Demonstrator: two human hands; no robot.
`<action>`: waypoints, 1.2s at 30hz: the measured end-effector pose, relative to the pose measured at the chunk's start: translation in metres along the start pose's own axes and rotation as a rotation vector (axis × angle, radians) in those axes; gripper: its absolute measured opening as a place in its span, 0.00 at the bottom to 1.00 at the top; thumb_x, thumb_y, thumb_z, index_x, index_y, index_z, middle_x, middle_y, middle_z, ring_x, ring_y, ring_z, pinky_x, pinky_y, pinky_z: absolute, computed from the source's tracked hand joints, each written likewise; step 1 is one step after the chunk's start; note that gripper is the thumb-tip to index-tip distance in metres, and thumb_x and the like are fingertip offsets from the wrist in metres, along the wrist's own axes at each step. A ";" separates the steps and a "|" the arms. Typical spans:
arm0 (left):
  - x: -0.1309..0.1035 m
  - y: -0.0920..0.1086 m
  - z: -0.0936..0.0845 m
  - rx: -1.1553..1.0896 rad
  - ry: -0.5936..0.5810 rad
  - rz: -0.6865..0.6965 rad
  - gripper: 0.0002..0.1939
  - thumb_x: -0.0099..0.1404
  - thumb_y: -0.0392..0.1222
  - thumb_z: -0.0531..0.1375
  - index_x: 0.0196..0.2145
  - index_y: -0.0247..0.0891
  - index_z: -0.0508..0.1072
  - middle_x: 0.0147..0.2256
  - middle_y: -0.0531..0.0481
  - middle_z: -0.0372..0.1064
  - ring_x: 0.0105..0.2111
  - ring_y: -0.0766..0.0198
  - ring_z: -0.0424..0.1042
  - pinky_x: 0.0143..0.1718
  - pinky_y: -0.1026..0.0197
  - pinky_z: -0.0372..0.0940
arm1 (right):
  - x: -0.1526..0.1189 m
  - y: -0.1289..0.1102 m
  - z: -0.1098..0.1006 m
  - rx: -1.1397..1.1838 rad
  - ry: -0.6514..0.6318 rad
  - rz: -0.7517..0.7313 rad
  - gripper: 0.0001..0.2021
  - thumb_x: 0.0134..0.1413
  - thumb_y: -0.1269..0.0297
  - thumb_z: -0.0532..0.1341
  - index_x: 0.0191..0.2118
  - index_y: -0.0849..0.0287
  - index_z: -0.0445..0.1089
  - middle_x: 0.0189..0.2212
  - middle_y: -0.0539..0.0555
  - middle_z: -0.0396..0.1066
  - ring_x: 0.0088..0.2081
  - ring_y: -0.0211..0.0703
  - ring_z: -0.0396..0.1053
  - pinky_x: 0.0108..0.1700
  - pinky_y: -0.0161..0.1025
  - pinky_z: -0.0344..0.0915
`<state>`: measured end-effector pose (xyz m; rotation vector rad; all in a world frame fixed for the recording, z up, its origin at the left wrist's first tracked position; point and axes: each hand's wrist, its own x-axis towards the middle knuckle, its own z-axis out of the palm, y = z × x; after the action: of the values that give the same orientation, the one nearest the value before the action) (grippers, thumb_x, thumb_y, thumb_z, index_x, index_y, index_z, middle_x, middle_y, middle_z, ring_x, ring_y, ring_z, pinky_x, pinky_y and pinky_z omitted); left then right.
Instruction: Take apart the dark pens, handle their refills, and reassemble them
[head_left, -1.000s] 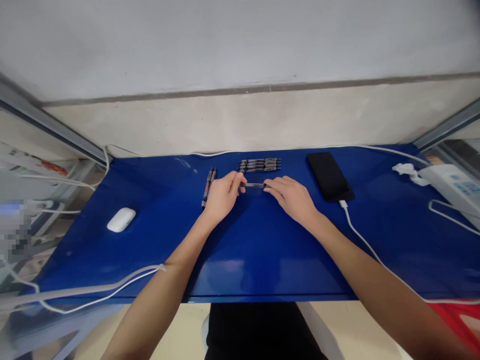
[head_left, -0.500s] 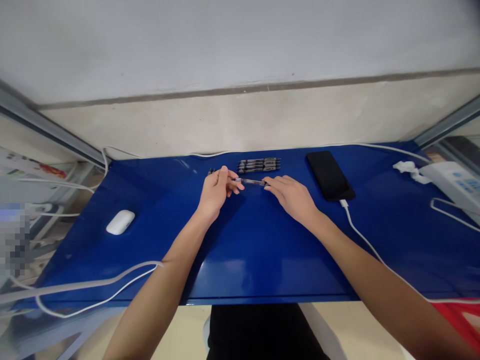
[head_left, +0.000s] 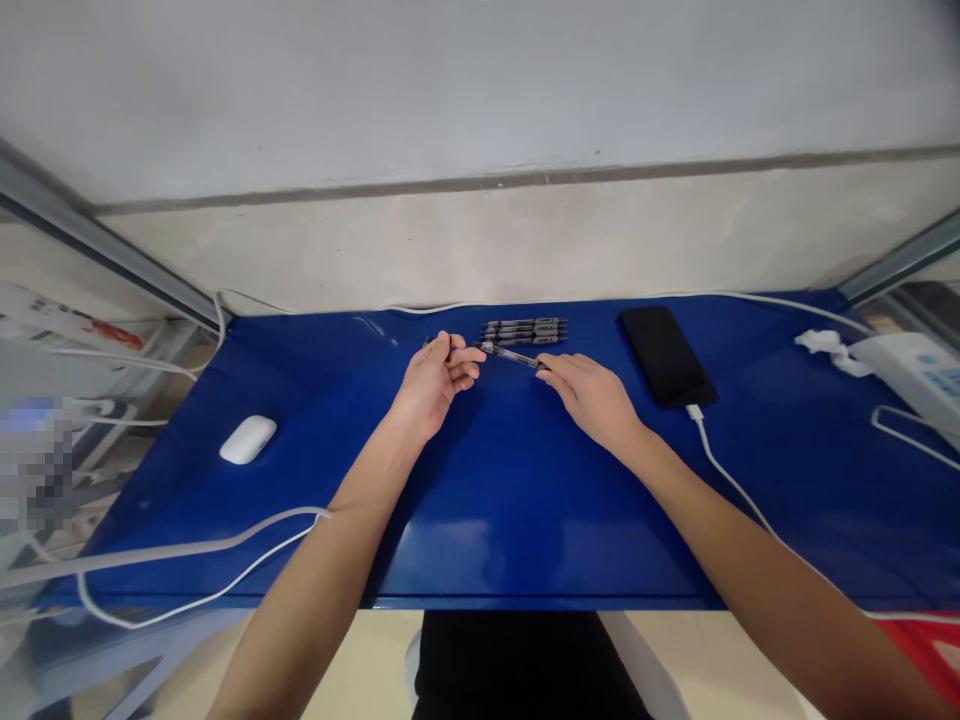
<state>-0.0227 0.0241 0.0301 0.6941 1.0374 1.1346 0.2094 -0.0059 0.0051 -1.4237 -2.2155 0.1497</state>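
A clear pen with dark ends (head_left: 514, 355) is pinched at its right end by my right hand (head_left: 589, 395). Its left end lies by the fingertips of my left hand (head_left: 439, 385), which is turned partly palm up with the fingers curled and the thumb against the index finger. Something small and dark shows at the left hand's thumb, too hidden to make out. Just behind the held pen, several similar pens (head_left: 525, 330) lie side by side on the blue table (head_left: 510, 500).
A black phone (head_left: 666, 355) with a white cable lies right of my right hand. A white earphone case (head_left: 248, 440) sits at the left. Crumpled tissue (head_left: 831, 350) and a white power strip (head_left: 915, 370) are far right. White cables cross the left front, by my left forearm.
The pen's left end has come away from between my left fingers and the pen now tilts more. My left fingers have turned and curled. The whole view has shifted slightly.
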 end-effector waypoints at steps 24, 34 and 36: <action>-0.011 -0.014 0.000 1.599 -0.088 1.307 0.18 0.75 0.44 0.54 0.60 0.40 0.69 0.60 0.39 0.68 0.62 0.49 0.64 0.61 0.46 0.58 | -0.001 0.002 0.006 0.017 0.033 -0.060 0.16 0.72 0.59 0.53 0.54 0.59 0.74 0.42 0.58 0.80 0.43 0.55 0.77 0.44 0.49 0.72; -0.011 -0.028 0.002 1.862 -0.231 1.250 0.13 0.77 0.39 0.51 0.51 0.34 0.72 0.39 0.43 0.73 0.39 0.57 0.70 0.39 0.55 0.62 | -0.002 -0.005 0.004 -0.008 -0.045 -0.114 0.15 0.72 0.61 0.54 0.52 0.59 0.75 0.42 0.58 0.80 0.42 0.52 0.77 0.47 0.47 0.72; -0.012 -0.027 0.005 1.878 -0.249 1.221 0.14 0.78 0.41 0.50 0.46 0.34 0.73 0.36 0.45 0.72 0.38 0.57 0.70 0.38 0.55 0.61 | -0.002 -0.007 0.004 0.013 -0.090 -0.103 0.15 0.72 0.60 0.54 0.51 0.59 0.75 0.40 0.58 0.79 0.41 0.51 0.77 0.44 0.46 0.72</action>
<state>-0.0085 0.0048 0.0117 3.1486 1.2448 0.5714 0.2023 -0.0099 0.0034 -1.3168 -2.3511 0.1961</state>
